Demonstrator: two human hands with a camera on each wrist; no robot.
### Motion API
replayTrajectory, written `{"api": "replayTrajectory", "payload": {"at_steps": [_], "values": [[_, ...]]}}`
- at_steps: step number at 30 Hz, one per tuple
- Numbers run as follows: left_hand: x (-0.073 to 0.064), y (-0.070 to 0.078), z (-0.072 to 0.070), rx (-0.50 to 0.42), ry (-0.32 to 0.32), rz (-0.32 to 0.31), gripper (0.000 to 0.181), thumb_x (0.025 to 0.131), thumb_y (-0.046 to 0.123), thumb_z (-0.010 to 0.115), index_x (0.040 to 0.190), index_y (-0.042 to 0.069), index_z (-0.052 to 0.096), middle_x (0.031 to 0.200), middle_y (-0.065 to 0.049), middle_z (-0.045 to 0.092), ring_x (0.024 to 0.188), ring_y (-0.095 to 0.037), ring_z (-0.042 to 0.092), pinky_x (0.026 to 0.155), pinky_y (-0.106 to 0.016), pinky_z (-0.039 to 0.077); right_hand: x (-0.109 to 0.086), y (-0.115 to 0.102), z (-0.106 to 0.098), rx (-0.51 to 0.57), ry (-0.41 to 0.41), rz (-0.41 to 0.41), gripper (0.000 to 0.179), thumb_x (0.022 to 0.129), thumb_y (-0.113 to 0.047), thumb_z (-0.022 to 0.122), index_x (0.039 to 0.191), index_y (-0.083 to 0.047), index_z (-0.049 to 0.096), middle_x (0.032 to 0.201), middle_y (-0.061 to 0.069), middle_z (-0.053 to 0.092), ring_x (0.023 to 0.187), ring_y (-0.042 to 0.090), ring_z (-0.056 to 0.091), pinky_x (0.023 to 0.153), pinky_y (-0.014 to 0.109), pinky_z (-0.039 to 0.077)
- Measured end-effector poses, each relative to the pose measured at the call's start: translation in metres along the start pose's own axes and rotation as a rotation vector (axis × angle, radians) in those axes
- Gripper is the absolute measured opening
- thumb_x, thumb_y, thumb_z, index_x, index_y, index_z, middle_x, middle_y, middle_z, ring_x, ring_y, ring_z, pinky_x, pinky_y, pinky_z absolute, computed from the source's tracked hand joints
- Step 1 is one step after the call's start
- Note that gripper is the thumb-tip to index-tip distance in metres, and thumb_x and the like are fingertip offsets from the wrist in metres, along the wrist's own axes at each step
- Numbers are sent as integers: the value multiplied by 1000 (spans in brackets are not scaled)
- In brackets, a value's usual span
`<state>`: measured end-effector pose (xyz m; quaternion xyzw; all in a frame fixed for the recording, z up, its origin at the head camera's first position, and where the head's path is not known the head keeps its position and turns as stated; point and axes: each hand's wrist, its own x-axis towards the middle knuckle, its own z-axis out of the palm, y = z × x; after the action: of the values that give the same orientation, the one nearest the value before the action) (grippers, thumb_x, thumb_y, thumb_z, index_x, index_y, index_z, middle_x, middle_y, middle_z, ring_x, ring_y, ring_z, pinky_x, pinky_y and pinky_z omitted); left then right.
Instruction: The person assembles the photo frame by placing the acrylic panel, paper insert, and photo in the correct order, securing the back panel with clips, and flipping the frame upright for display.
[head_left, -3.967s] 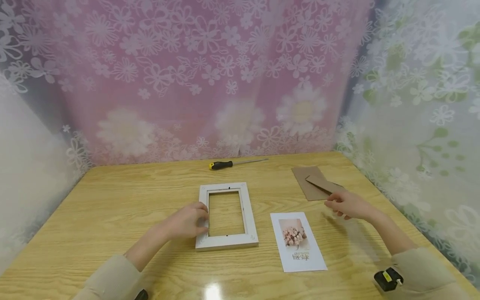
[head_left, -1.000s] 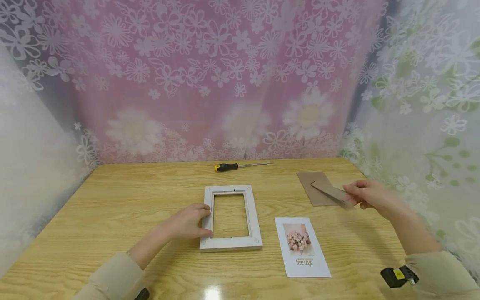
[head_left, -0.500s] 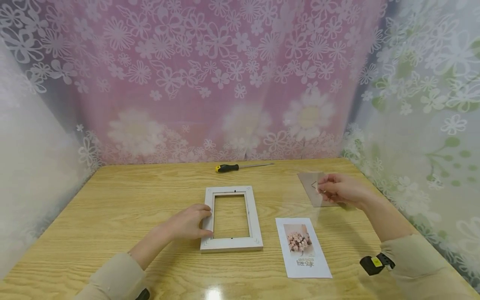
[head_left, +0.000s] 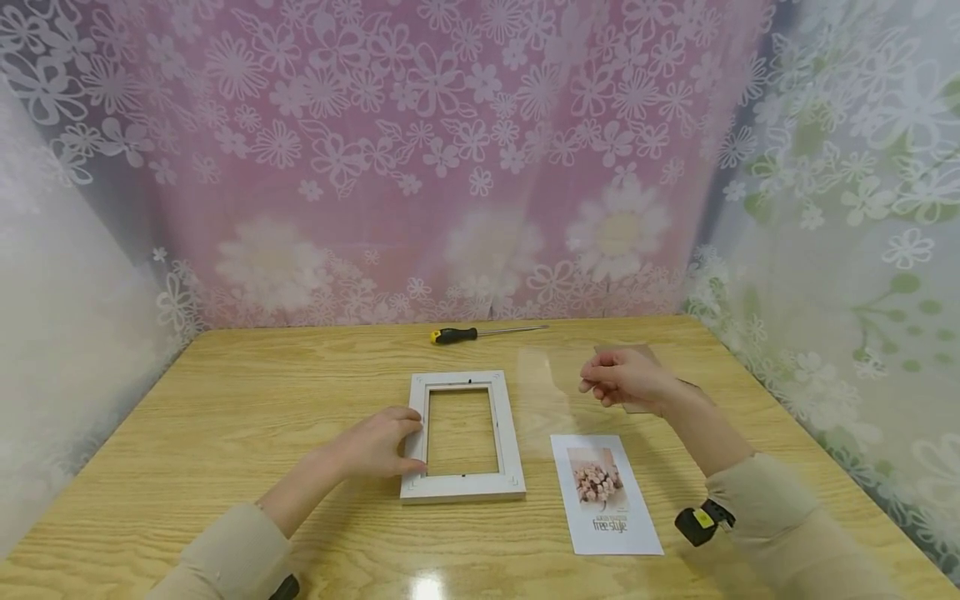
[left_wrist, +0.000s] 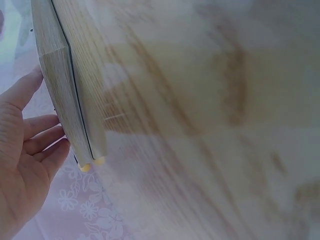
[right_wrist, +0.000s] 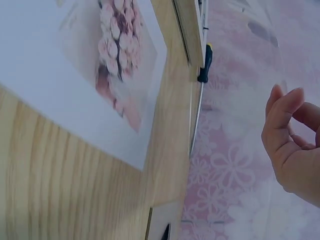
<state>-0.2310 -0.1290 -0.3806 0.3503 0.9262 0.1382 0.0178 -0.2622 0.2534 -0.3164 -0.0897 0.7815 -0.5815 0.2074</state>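
My left hand (head_left: 378, 442) grips the left side of a white picture frame (head_left: 513, 446), which lies flat with an open middle. The left wrist view shows those fingers (left_wrist: 47, 137) against the frame's outer edge (left_wrist: 60, 85). Above the table, right of the frame, thumb and forefinger of my right hand (head_left: 630, 383) pinch a clear sheet (head_left: 543, 387). Most of its outline is hard to see. Below this hand lies a printed picture (head_left: 607, 496) of pink flowers on white paper. A brown backing board (head_left: 637, 408) is partly hidden behind the hand.
A screwdriver (head_left: 453, 336) with a black and yellow handle lies near the table's back edge. Floral curtains (head_left: 450, 167) hang behind and at both sides of the wooden table (head_left: 300, 367).
My right hand has moved left from over the brown backing board, carrying the clear sheet toward the frame. My left hand stays at the frame; the printed picture has not moved.
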Motion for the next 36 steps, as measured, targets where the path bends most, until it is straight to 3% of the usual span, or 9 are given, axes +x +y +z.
{"api": "replayTrajectory", "payload": {"at_steps": [9,15,25,36], "values": [[-2,-2,1,15,48,104,43,79,27,74,105,-5,64,112,-14,57,104,-27,54,89,-38,46,16,-3,24,15,-11,-2,17,99,-11,42,104,6,46,87,11,58,63,10,50,58,23,47],[-3,-3,2,11,69,130,39,79,26,74,102,-4,65,110,-13,58,101,-26,56,88,-37,47,28,-1,38,30,-15,12,20,99,-11,44,106,7,48,86,10,59,60,9,51,55,21,46],[0,-6,3,11,73,140,38,79,27,73,102,-2,65,111,-13,58,102,-26,56,88,-37,47,50,1,65,15,7,62,34,98,-11,45,118,16,45,76,7,60,55,8,49,50,20,43],[-2,-6,5,9,73,123,38,80,26,73,104,-2,65,111,-11,58,104,-26,55,89,-37,46,61,3,74,76,54,95,35,96,-8,45,118,19,46,69,4,61,50,5,49,45,15,42]]}}
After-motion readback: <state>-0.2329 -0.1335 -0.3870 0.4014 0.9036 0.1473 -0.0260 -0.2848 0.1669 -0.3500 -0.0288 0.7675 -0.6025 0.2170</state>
